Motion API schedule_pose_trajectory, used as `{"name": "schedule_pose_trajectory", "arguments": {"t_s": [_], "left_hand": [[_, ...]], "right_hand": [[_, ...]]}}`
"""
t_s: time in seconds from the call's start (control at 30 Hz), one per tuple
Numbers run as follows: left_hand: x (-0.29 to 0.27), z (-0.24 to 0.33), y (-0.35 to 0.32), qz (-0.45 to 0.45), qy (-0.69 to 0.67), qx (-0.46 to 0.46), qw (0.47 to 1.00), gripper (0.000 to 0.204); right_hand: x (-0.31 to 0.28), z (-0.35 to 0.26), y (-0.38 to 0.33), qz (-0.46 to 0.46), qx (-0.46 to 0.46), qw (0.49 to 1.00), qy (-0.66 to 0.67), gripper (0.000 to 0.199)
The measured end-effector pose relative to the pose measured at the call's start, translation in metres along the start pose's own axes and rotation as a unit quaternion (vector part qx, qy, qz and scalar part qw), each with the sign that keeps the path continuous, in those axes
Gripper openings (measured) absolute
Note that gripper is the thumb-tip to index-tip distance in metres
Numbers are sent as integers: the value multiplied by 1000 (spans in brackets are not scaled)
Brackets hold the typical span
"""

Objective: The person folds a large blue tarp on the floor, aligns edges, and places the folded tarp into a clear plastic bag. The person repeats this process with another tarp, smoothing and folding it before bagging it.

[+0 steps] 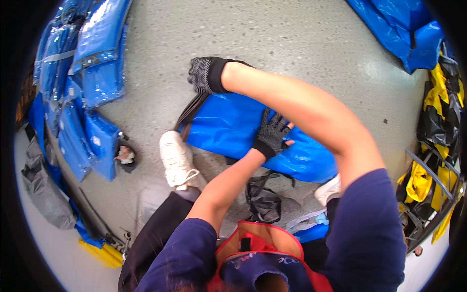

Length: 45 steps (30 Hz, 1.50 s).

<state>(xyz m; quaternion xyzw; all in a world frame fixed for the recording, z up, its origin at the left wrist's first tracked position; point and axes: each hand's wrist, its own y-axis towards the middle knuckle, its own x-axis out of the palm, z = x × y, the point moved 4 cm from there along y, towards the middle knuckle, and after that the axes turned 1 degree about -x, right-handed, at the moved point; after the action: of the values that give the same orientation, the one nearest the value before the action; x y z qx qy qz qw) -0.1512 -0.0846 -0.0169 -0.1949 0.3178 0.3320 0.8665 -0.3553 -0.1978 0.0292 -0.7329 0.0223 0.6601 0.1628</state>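
Observation:
A blue tarp-like bag (pixel 221 119) lies flattened on the floor between my shoes. My left hand (pixel 273 132), in a grey and black glove, presses flat on it with the fingers spread. My right arm reaches across above the left one. At the bag's far left end my gloved right hand (pixel 200 75) is closed, its fingers curled. Black straps (pixel 191 114) run from the bag's left edge up to this hand. They pass beneath it, so the grip itself is partly hidden.
Stacks of blue plastic-wrapped packs (pixel 99 58) lie at the left. A blue sheet (pixel 401 29) is at the far right, above black and yellow bags (pixel 438 112) by a metal frame (pixel 433 175). Loose black straps (pixel 262 199) lie between my feet. My white shoe (pixel 176 158) stands beside the bag.

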Motion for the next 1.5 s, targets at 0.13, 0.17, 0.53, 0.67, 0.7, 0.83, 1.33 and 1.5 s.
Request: {"name": "schedule_pose_trajectory", "arguments": {"t_s": [0.13,0.17,0.53,0.67,0.7,0.83,1.33,1.5], "left_hand": [[-20,-9,-13,141,-38,5,989,58],[-29,-5,-11,151,-64,-5,986,53],[-8,-31,44,205,126,-85,967,43],[-5,-25,54,134,-60,-8,989,55],[-18,-6,58,55,-119,9,991,59],[-86,-32,80,111,243,126,955,62],[-23,-22,-71,46,-33,-88,995,46],[-3,-29,-164,22,73,-109,991,33]], "right_hand": [[-59,-21,-152,99,-57,986,122,10],[-73,-34,-192,66,-88,992,66,6],[-120,-28,-156,221,111,969,-23,7],[-56,-17,-103,63,192,979,-20,9],[-32,-16,-99,54,216,975,-19,10],[-1,-31,-83,92,249,964,-23,10],[71,-129,-281,237,159,953,102,11],[101,-134,-277,250,184,950,27,13]]}}
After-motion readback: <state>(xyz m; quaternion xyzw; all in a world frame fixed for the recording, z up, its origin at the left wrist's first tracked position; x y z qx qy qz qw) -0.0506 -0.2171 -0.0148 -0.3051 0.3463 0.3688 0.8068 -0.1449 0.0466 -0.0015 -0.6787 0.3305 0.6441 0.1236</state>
